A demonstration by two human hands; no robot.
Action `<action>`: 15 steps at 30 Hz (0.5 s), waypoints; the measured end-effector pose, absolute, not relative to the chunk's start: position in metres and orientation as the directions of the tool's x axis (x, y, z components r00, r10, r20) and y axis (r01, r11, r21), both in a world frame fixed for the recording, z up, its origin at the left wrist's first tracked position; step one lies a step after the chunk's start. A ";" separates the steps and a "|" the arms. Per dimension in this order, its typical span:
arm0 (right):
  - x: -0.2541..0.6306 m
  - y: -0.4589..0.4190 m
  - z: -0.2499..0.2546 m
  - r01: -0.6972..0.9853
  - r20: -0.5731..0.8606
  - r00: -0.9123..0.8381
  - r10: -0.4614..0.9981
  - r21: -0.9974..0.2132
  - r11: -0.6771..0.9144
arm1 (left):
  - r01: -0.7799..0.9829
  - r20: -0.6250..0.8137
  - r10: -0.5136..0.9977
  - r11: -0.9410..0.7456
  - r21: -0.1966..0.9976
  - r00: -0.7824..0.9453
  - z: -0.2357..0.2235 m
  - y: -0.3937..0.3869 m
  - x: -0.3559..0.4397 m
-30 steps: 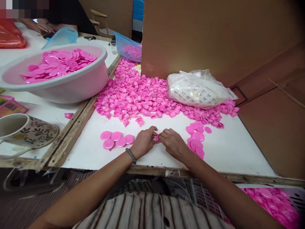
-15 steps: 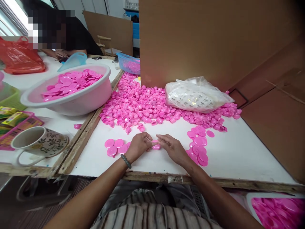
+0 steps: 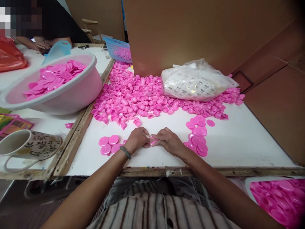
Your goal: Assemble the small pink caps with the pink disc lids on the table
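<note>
Between my two hands, low over the white table, is a small pink plastic saucer (image 3: pixel 153 142), largely covered by the fingers. My left hand (image 3: pixel 139 138) is closed at its left edge, with a thin pale strip near the fingertips that I cannot make out. My right hand (image 3: pixel 168 140) pinches or presses the right side of the saucer with its fingers together. To the left lie several pink saucers (image 3: pixel 106 149), partly behind my left wrist. Another overlapping group of pink saucers (image 3: pixel 199 140) lies right of my right hand.
Beyond the hands spreads a heap of small pink toy cups (image 3: pixel 140 98), with a clear plastic bag (image 3: pixel 197 82) on it. A large basin (image 3: pixel 78 95) and a patterned mug (image 3: pixel 45 144) stand left. Cardboard (image 3: pixel 202 35) walls the back. A person's hands (image 3: pixel 43 44) rest far left.
The camera view has shifted, so the basin and mug sit further left. My fingers have closed in on the saucer, the right hand's fingers now lying over it.
</note>
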State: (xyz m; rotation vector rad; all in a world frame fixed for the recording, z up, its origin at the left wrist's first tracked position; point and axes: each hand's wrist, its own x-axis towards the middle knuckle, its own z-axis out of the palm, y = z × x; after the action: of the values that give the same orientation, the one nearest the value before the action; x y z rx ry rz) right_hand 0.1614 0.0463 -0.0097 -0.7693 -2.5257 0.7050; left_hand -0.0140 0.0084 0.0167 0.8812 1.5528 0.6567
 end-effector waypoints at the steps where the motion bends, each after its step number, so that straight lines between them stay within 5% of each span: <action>1: 0.162 0.046 -0.010 0.389 0.232 -0.759 0.609 -0.587 0.710 | 0.173 -0.557 0.830 0.554 0.814 -0.037 0.017 0.008 -0.014; 8: 0.164 0.037 0.000 0.421 0.113 -0.662 0.741 -0.762 0.492 | 0.189 -0.398 0.915 0.403 0.896 -0.066 0.012 0.001 -0.014; 15: 0.160 0.032 0.006 0.359 0.223 -0.787 0.575 -0.593 0.721 | 0.159 -0.342 0.939 0.339 0.927 -0.007 0.009 -0.011 -0.015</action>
State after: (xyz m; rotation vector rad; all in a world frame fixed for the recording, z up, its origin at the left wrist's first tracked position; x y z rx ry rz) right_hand 0.1596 0.0324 0.0062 -0.7206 -2.5321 0.7562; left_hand -0.0152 -0.0107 0.0091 1.0654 1.4524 0.8525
